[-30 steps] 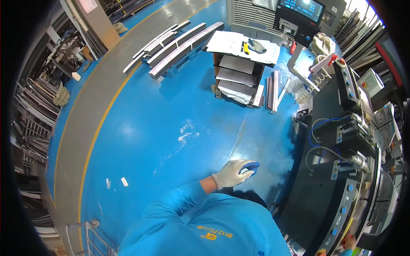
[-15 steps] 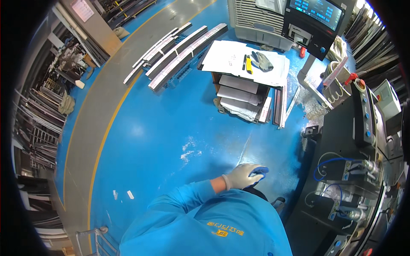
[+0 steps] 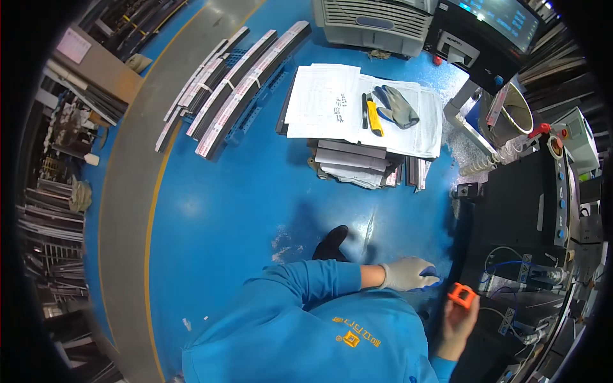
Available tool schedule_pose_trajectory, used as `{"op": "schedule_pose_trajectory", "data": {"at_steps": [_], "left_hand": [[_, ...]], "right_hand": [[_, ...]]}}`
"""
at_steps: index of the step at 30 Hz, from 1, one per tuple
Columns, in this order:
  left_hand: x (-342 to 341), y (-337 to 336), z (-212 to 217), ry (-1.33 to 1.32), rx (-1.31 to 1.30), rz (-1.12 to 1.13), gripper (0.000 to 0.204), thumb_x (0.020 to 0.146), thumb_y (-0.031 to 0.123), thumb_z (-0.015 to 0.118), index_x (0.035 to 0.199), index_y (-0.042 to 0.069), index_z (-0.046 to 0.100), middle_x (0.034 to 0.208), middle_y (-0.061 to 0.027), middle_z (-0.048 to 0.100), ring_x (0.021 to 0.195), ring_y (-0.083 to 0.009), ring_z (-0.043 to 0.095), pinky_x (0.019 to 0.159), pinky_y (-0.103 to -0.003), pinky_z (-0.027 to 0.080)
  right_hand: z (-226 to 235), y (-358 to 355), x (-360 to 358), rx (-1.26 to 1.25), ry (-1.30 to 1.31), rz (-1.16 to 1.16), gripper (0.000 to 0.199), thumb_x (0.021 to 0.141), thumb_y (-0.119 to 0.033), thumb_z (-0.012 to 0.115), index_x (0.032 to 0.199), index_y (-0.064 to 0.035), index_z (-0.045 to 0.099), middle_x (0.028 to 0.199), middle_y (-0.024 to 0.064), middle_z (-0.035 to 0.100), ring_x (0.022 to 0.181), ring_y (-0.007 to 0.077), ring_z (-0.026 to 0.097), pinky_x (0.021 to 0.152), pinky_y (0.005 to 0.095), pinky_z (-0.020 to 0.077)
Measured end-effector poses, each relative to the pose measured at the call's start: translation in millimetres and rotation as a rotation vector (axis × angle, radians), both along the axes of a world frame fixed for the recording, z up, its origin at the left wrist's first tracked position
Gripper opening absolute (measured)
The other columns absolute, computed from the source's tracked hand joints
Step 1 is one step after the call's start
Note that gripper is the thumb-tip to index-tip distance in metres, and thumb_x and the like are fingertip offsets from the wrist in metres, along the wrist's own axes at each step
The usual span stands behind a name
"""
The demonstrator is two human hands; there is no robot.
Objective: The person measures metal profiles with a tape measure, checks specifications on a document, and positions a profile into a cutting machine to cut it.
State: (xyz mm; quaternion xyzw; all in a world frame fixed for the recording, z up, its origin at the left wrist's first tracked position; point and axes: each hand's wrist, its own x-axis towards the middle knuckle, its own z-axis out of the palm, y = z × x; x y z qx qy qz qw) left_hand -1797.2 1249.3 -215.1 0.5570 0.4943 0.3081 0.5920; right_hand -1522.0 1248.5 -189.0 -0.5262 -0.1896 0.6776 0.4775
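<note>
1. A worker in a blue jacket [image 3: 306, 332] stands on a blue workshop floor [image 3: 223, 210], seen from overhead; the jacket hides most of the body and legs, and only one dark shoe [image 3: 332, 242] shows past it.
2. The left hand [image 3: 408, 273], in a pale work glove, reaches across the chest toward a dark machine [image 3: 517, 210]. Its fingers curl over something blue at their tips, too hidden to make out, so whether they grip it cannot be told.
3. The bare right hand [image 3: 458, 316] comes up from the lower edge, its fingers closed around a small orange part [image 3: 461, 295] held just beside the machine's cables; the forearm is cut off by the frame.
4. Farther off, papers [image 3: 357, 105] cover a stack of metal pieces, so the pile beneath shows only at its edges. On the papers lie a spare glove [image 3: 399, 105] and a yellow-handled tool [image 3: 373, 116].
5. Long metal strips [image 3: 242, 89] lie on the floor to the left of the stack, bent by the lens.
</note>
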Motion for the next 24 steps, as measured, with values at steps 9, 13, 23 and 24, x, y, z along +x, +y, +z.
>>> {"op": "schedule_pose_trajectory", "data": {"at_steps": [9,13,23,24], "left_hand": [[-102.8,19.2,-24.9,-0.332,-0.312,-0.037,0.028,0.099,0.030,0.065,0.087,0.005,0.068,0.075,-0.0034,0.068,0.061,-0.0169,0.057,0.061,-0.031,0.047],[-124.9,28.5,-34.4,-0.371,-0.327,-0.066,0.024,0.098,0.026,0.066,0.085,0.006,0.068,0.072,-0.0031,0.066,0.059,-0.0132,0.054,0.056,-0.028,0.045],[-143.1,40.5,-49.1,-0.531,-0.388,-0.142,0.017,0.095,0.017,0.067,0.082,0.007,0.068,0.070,-0.0015,0.063,0.058,-0.0111,0.054,0.054,-0.023,0.045],[-144.1,41.8,-51.2,-0.545,-0.383,-0.158,0.016,0.095,0.016,0.068,0.082,0.007,0.068,0.070,-0.0012,0.063,0.058,-0.0110,0.054,0.054,-0.023,0.046]], "right_hand": [[-0.6,12.3,-158.4,0.041,-0.042,0.328,0.052,0.103,-0.039,0.067,0.134,0.0014,0.061,0.109,0.0188,0.071,0.088,0.0250,0.073,0.072,0.0277,0.0621],[12.2,18.1,-186.7,-0.015,-0.135,0.406,0.052,0.098,-0.032,0.073,0.136,0.0020,0.060,0.110,0.0195,0.071,0.090,0.0266,0.074,0.074,0.0306,0.0627],[25.1,28.6,-208.9,0.057,-0.369,0.628,0.059,0.085,-0.013,0.081,0.139,0.0020,0.061,0.109,0.0179,0.070,0.088,0.0242,0.071,0.077,0.0315,0.0612],[25.7,29.0,-210.6,0.053,-0.388,0.629,0.060,0.084,-0.012,0.081,0.138,0.0020,0.062,0.108,0.0174,0.070,0.087,0.0235,0.071,0.077,0.0307,0.0604]]}}
